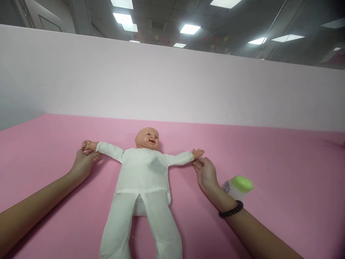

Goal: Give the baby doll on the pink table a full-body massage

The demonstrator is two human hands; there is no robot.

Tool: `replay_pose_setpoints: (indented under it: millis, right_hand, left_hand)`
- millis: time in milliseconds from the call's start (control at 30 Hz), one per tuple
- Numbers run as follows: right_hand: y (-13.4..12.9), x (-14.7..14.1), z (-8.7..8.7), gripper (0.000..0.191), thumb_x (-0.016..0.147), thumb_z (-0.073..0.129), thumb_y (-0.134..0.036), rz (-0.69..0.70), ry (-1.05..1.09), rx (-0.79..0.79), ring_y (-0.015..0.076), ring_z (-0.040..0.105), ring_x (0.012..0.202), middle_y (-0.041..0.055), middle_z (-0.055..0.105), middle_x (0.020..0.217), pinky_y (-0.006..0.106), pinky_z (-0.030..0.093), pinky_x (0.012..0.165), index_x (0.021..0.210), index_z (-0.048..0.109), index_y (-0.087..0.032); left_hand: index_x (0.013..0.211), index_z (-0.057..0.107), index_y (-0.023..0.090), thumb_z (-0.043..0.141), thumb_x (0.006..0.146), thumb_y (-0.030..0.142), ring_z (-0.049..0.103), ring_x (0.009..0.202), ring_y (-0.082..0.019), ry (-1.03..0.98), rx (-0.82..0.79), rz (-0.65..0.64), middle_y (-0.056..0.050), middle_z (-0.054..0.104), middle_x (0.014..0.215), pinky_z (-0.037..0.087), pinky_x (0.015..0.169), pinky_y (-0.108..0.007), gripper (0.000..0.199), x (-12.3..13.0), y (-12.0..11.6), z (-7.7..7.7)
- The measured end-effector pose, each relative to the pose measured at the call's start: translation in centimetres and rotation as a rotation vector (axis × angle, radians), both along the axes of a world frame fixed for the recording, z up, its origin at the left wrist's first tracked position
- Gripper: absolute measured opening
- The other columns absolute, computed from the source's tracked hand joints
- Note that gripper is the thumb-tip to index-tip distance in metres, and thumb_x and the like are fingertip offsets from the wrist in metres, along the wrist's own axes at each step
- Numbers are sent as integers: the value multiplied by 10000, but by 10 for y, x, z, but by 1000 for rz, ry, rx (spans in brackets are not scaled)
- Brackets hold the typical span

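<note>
A baby doll (142, 169) with a bald plastic head lies on its back, both arms stretched out sideways. White cloth covers its body, arms and legs; the feet run out of view at the bottom. At the doll's hand on the left side, my left hand (83, 166) is closed, with thumb and fingers around the wrist. On the other side my right hand (207, 175), palm turned up, has its fingers at the doll's other wrist, partly under it. A black coiled band (231, 210) circles my right wrist.
A bottle with a green cap (242, 184) lies beside my right forearm, partly hidden by it. The pink tabletop (283, 172) ends at a white panel (172, 86) behind the doll. Beyond the panel are ceiling lights and a door at the upper left.
</note>
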State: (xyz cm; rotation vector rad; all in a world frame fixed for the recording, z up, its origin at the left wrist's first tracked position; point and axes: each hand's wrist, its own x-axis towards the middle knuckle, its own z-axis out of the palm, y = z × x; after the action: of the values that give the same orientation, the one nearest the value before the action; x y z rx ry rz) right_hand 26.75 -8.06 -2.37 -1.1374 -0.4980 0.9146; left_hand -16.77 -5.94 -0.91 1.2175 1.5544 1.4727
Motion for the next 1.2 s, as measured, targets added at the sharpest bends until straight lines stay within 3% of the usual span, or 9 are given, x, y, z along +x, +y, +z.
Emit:
replay_pose_setpoints:
  millis: [100, 167, 267, 367, 467, 600, 733, 933, 1200]
  right_hand:
    - [-4, -10, -2, 429, 796, 646, -321, 77, 60, 44, 236, 694, 1134, 92, 725, 1185, 411, 561, 1050, 1201, 648, -181]
    - [-8, -17, -2, 398, 819, 690, -397, 126, 32, 49, 256, 678, 1185, 98, 711, 1229, 430, 579, 1034, 1159, 653, -192]
    - [-16, -27, 2, 482, 851, 699, -481, 149, -88, 67, 266, 642, 1259, 124, 638, 1374, 436, 579, 1037, 1228, 595, -199]
    - [-25, -37, 8, 610, 909, 656, -512, 84, -316, 177, 259, 549, 1377, 141, 470, 1565, 455, 543, 1078, 1411, 447, -235]
    - [-35, -48, 9, 643, 965, 624, -435, 61, -591, 361, 260, 493, 1431, 154, 421, 1601, 480, 507, 1116, 1511, 331, -262]
    - [-45, -57, 0, 610, 1006, 540, -187, 216, -1047, 746, 240, 503, 1429, 118, 521, 1522, 485, 495, 1149, 1566, 329, -307]
    - [-48, -59, -3, 721, 964, 502, -24, 303, -1441, 1003, 253, 492, 1436, 134, 533, 1506, 488, 495, 1159, 1610, 306, -277]
    - [-48, -59, 2, 688, 980, 484, -48, 334, -1584, 1026, 275, 504, 1424, 159, 554, 1483, 538, 496, 1139, 1611, 303, -255]
    - [-47, -59, 7, 570, 995, 462, -86, 430, -1668, 979, 264, 500, 1423, 127, 624, 1408, 518, 485, 1132, 1534, 443, -269]
  left_hand:
    - [945, 625, 220, 665, 754, 321, 668, 1190, -295, -273, 57, -133, -79, 736, 1084, 555, 1040, -448, 220, 19, -6, 0]
    - [952, 628, 219, 646, 810, 331, 650, 1229, -282, -353, 81, -125, -79, 735, 1123, 533, 1078, -447, 181, 28, -11, 1]
    - [1065, 611, 208, 680, 888, 417, 623, 1280, -272, -324, 83, -104, -109, 697, 1255, 510, 1107, -438, 282, 36, -19, 3]
    - [1248, 562, 236, 687, 907, 478, 603, 1306, -281, -138, 168, -81, -111, 634, 1377, 531, 1077, -435, 437, 41, -28, 4]
    - [1484, 433, 273, 647, 943, 451, 566, 1348, -302, 146, 299, -146, -110, 565, 1484, 532, 1072, -475, 608, 47, -38, 2]
    - [1499, 484, 266, 611, 977, 331, 599, 1308, -289, 571, 515, -324, -111, 615, 1424, 524, 1079, -469, 542, 55, -51, -3]
    - [1485, 531, 267, 526, 1005, 209, 629, 1266, -260, 864, 735, -367, -127, 631, 1398, 544, 1044, -399, 484, 56, -55, -5]
    - [1497, 504, 268, 552, 991, 186, 648, 1246, -265, 1012, 922, -394, -110, 699, 1320, 531, 1050, -447, 515, 54, -50, 0]
    - [1389, 614, 277, 519, 988, 164, 569, 1353, -277, 1065, 895, -471, -90, 692, 1333, 497, 1098, -463, 428, 57, -53, 0]
